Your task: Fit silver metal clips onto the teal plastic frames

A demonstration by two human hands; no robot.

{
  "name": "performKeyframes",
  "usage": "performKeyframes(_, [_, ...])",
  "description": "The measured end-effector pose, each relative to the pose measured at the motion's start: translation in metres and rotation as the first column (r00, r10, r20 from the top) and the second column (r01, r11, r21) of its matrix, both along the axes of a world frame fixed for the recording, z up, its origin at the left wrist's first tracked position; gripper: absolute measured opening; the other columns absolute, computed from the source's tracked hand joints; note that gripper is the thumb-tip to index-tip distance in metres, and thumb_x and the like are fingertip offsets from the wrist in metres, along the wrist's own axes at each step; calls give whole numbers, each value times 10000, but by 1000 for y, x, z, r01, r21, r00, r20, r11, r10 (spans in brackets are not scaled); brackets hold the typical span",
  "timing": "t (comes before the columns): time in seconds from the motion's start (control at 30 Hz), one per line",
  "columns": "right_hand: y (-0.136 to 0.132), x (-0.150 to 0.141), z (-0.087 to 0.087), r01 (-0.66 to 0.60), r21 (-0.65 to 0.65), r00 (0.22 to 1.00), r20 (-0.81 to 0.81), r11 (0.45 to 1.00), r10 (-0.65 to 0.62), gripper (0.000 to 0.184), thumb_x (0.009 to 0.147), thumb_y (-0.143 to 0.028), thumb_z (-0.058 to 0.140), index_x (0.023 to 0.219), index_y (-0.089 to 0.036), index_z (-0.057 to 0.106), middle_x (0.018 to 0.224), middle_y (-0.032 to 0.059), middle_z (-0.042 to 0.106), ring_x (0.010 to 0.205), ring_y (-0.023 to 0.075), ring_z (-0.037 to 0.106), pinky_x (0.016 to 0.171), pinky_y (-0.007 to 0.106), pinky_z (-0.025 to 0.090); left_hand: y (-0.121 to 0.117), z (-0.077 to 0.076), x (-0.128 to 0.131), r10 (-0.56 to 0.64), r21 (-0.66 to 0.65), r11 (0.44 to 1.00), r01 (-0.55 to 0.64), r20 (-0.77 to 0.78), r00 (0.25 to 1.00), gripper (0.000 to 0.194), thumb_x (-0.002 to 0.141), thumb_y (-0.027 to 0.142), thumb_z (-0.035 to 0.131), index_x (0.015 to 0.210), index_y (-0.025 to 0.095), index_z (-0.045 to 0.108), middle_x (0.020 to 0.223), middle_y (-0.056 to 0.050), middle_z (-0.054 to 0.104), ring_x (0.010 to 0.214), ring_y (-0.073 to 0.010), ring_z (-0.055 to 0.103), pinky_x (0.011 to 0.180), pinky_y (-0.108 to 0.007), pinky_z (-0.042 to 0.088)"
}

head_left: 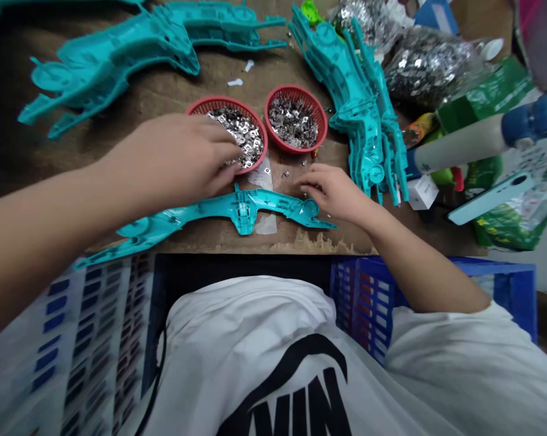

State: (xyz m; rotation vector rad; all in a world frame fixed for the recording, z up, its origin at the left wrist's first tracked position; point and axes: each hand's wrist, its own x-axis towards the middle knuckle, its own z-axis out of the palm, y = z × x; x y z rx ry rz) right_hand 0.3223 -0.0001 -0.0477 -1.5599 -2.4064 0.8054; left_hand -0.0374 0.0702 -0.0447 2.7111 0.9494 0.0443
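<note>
My left hand reaches over a red plastic mesh basket, its fingertips on the heap of small silver metal pieces inside. A second red basket holding similar pieces stands just to the right. My right hand lies over the end of a long teal plastic moulded part on the table, close to a few loose metal bits. Whether either hand grips a piece cannot be seen.
Larger teal moulded parts lie at the back left, with another stack at right. Bags of silver pieces sit behind it. A white-and-blue tube and a phone lie at right. A blue crate stands below the table's front edge.
</note>
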Motion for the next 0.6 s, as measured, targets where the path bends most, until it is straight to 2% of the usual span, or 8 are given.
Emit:
performKeyframes(0.07, [1,0,-5,-36,-19,999,13,999,37,488,1163,-181,611,1440,-171,1013,1275,188,916,1172,348,839,1115,487,676,10,-12,-6,15,-13,1000,-14,62,998,659,1368,468,391,1580,9,813,1709,-166,805,1805,-434,650,1539,-761,460])
performKeyframes(0.13, [1,0,-8,-54,-34,998,-14,998,54,505,1163,-171,613,1489,-192,997,1295,166,921,1195,339,845,1134,478,671,15,-25,-11,3,-22,1000,-2,47,999,656,1385,439,371,1672,-18,746,1858,-192,734,1879,-443,565,1573,-785,391])
performKeyframes(0.27, [0,-3,-3,40,-70,996,-81,997,-46,373,1128,-206,749,1423,-185,977,1196,117,945,1099,316,860,1084,446,670,17,-44,-16,21,-83,996,-15,70,997,643,1381,477,435,1620,-11,780,1891,-172,724,1871,-435,577,1596,-767,365])
performKeyframes(0.4, [-3,-8,5,72,-133,993,-81,988,-83,240,1086,-188,826,1242,-200,1008,1089,86,950,1021,294,869,1062,427,671,18,-38,-14,-2,-99,995,5,25,1000,575,1384,452,452,1554,46,821,1869,-120,737,1845,-406,597,1602,-739,382])
performKeyframes(0.53, [-6,-12,5,64,-178,994,-74,982,-78,265,1073,-160,835,1227,-222,1042,1129,81,981,1040,306,903,1089,442,685,12,-26,-11,-29,-66,998,21,-115,993,583,1405,422,436,1529,26,846,1890,-175,700,1801,-421,640,1583,-736,434])
performKeyframes(0.6, [-6,-13,4,52,-181,997,-48,982,-62,282,1066,-144,842,1238,-220,1050,1142,84,990,1052,310,910,1094,438,687,11,-26,-12,-16,-67,998,10,-100,995,598,1408,434,447,1530,12,853,1897,-189,697,1786,-434,653,1577,-764,433])
